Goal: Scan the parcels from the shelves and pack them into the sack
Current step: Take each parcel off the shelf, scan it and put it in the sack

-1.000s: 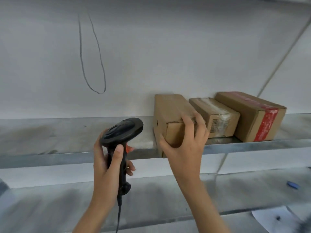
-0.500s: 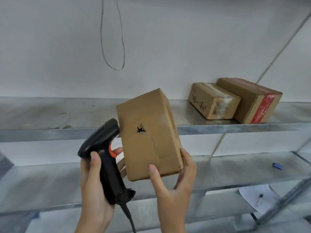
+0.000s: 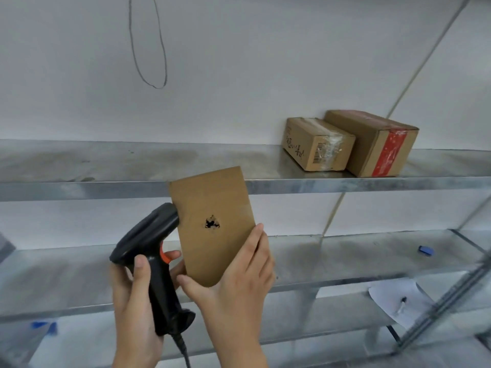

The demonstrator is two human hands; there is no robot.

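My right hand (image 3: 239,282) holds a brown cardboard parcel (image 3: 212,224) upright in front of the shelves, its plain face with a small torn hole turned toward me. My left hand (image 3: 132,296) grips a black barcode scanner (image 3: 151,248) with an orange trigger; its head sits against the parcel's left edge, pointing at the side I cannot see. Two more parcels rest on the upper metal shelf (image 3: 132,166) at the right: a small taped box (image 3: 316,144) with a barcode, and a larger box (image 3: 377,142) with red tape. The sack is out of view.
A lower shelf (image 3: 345,258) carries a small blue object (image 3: 426,251). A sheet of paper (image 3: 403,301) with a pen lies on the shelf below. A metal upright (image 3: 451,296) stands at the right. A thin wire loop (image 3: 148,49) hangs on the white wall.
My right hand lifted the parcel off the upper shelf and brought it down in front of me, turning it flat-on. The scanner head moved up against the parcel's left edge.
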